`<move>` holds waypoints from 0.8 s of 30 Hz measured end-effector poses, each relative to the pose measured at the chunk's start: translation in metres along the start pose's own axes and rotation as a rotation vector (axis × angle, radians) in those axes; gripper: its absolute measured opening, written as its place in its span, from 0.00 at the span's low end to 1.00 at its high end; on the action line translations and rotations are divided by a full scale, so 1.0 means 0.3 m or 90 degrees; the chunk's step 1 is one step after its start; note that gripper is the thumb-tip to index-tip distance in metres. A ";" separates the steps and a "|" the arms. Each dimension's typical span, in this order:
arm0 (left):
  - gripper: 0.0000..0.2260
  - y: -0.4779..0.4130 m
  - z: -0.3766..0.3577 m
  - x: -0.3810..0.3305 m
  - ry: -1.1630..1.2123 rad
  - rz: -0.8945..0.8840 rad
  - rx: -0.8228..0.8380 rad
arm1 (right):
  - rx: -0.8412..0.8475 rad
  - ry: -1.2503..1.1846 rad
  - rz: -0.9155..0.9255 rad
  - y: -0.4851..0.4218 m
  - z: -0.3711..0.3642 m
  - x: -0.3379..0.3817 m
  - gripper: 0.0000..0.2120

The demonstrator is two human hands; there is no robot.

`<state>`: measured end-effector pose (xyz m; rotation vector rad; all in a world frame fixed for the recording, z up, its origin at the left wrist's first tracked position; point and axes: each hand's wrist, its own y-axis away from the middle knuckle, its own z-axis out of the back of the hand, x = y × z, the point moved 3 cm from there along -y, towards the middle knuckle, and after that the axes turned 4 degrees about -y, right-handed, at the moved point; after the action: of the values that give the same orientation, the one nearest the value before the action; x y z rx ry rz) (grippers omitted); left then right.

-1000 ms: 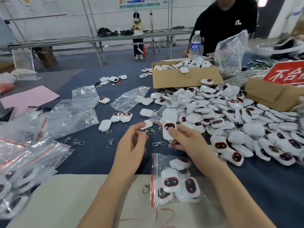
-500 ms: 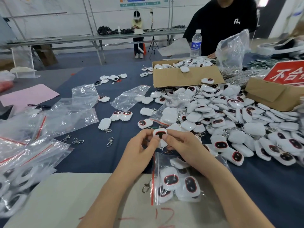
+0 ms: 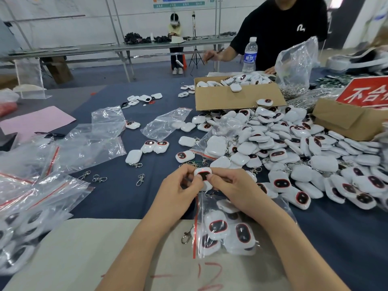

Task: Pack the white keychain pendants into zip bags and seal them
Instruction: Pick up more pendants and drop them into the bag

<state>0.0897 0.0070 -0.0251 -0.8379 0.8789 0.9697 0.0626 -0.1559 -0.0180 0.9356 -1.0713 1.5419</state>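
1 white rounded plastic keychain pendant [image 3: 202, 174] w/ dark red-rimmed oval window, pinched btwn both hands just above near-centre of blue-covered table [image 3: 121, 198]. Fingers of left hand [image 3: 178, 191] curled on its left side; right hand [image 3: 230, 186] thumb + fingers clamped on its right side. Clear zip bag w/ red strip [image 3: 195, 232], part-filled w/ pendants, lies under right wrist by near edge. Loose pendant pile [image 3: 304, 156] toward right edge; empty clear bags [image 3: 92, 143] toward left.
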 end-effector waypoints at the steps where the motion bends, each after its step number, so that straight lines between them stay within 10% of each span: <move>1: 0.07 0.000 0.001 0.000 -0.003 -0.002 -0.001 | -0.002 0.000 0.000 -0.001 -0.001 0.000 0.14; 5: 0.08 0.000 0.003 0.000 -0.011 -0.001 -0.005 | -0.010 0.002 -0.001 -0.002 -0.005 0.009 0.25; 24: 0.07 -0.001 -0.001 0.000 -0.011 0.007 0.012 | -0.080 -0.043 -0.046 0.001 0.000 0.004 0.11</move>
<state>0.0900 0.0066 -0.0251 -0.8075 0.8775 0.9758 0.0621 -0.1556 -0.0169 0.9347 -1.1557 1.3768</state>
